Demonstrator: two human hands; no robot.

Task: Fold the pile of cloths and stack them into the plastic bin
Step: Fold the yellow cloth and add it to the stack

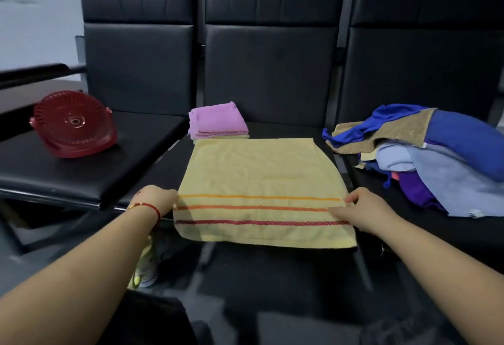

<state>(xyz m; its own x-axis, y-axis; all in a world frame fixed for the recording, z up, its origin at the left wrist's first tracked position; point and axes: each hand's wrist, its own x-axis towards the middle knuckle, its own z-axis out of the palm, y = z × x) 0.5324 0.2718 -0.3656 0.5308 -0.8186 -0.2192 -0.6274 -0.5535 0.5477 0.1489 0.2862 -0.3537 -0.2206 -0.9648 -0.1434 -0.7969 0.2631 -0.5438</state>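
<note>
Folding step in hand: a yellow towel [261,189] with three stripes is laid flat on the middle black seat [272,276], its near edge hanging slightly over the seat front. The left hand [156,200] is placed at the towel's left edge, around the stripe band; fingers are curled at the hem, and a pinch on the fabric is judged likely, though the fingertips are hidden behind the hand. The right hand [365,212] is placed at the right edge, fingers curled on the hem at the same band, so the edge is apparently gripped. Next move, as judged: both edges to be lifted together and carried toward the far edge, corners matched, then the crease pressed flat. A folded pink cloth [216,120] is stacked at the back of the same seat, just behind the towel; a pale cloth is glimpsed beneath it, but its type cannot be told. The unfolded pile of cloths [425,159] is heaped on the right seat, partly cut off by the frame edge, so the count cannot be given. A red plastic bin [73,125] is tipped on its side on the left seat, underside toward the camera; its contents cannot be seen. Something pale lies under the left forearm; it is unidentifiable.
</note>
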